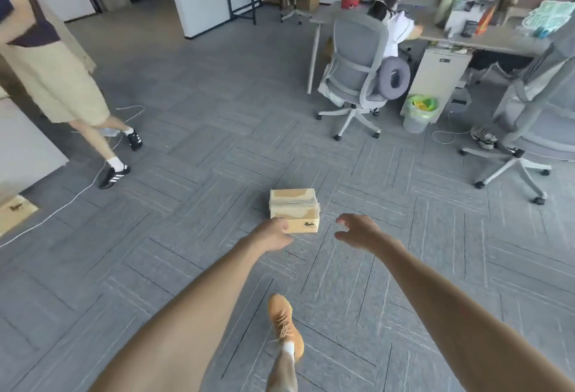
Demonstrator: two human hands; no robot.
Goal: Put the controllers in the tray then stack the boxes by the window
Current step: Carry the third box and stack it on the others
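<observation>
Head view of an office floor laid with grey carpet tiles (193, 130). A small cardboard box (294, 209), taped along its top and printed with a dark mark on its near face, sits on the carpet at centre frame. Both bare arms extend forward toward it. The left hand (273, 234) overlaps the box's near left corner in the view, fingers loosely bent and holding nothing; whether it touches the box cannot be told. The right hand (357, 229) hangs just to the right of the box, apart from it, fingers spread and curved, thumb below, with nothing in its grasp. An orange sneaker (286, 326) on the wearer's foot is planted on the carpet below the box. At left a standing person in beige shorts (59, 80) wears black striped shoes; a white cable (62, 204) trails past them. At upper right a seated person occupies a grey office chair (354, 61) at a cluttered desk (466, 38), beside a waste bin with a green liner (418, 113).
</observation>
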